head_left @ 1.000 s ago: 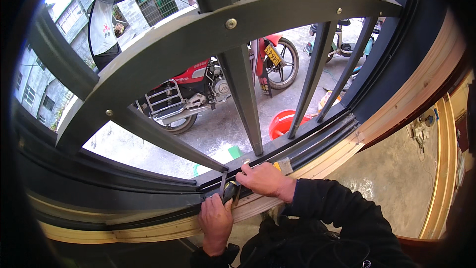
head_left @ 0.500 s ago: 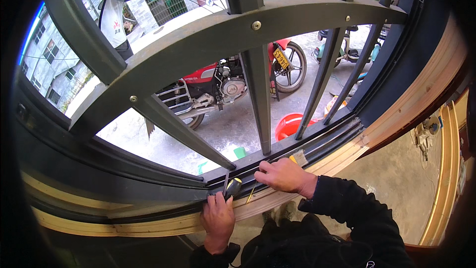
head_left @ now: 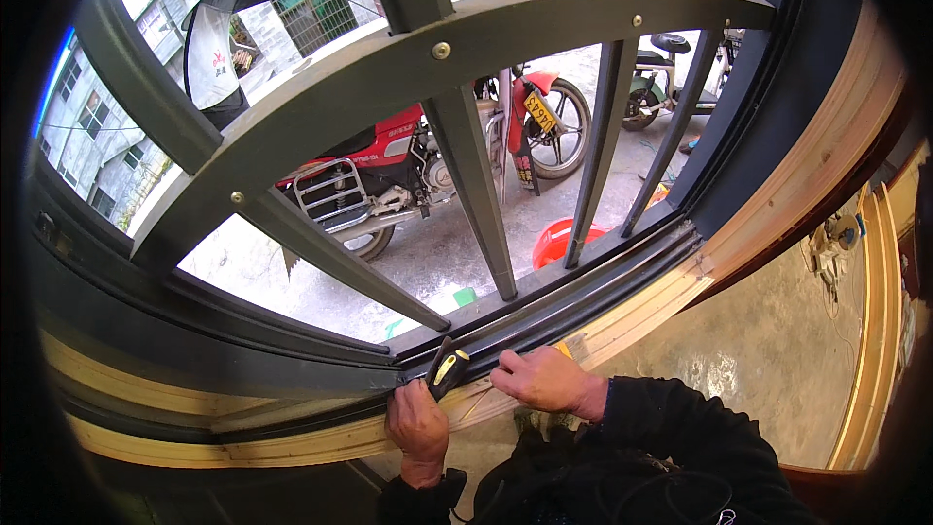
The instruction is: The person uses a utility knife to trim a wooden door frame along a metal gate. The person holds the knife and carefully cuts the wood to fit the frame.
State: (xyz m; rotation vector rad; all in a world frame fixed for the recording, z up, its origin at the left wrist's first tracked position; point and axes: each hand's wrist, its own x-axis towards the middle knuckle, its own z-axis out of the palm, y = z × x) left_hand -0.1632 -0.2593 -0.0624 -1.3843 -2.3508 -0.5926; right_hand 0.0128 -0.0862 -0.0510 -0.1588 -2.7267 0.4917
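black-yellow tool [head_left: 448, 367] against window track [head_left: 544, 316]

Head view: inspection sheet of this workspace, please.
Surface: dark metal window frame over pale wooden sill.
Job's things: black-and-yellow handled tool, tip at the frame track.
Clutter: nothing seen.
Grippers: left hand grips the tool; right hand rests on the frame.
Cables: nothing seen.
Surroundings: grey metal window bars; outside, red motorcycle, red bucket, dark scooter.
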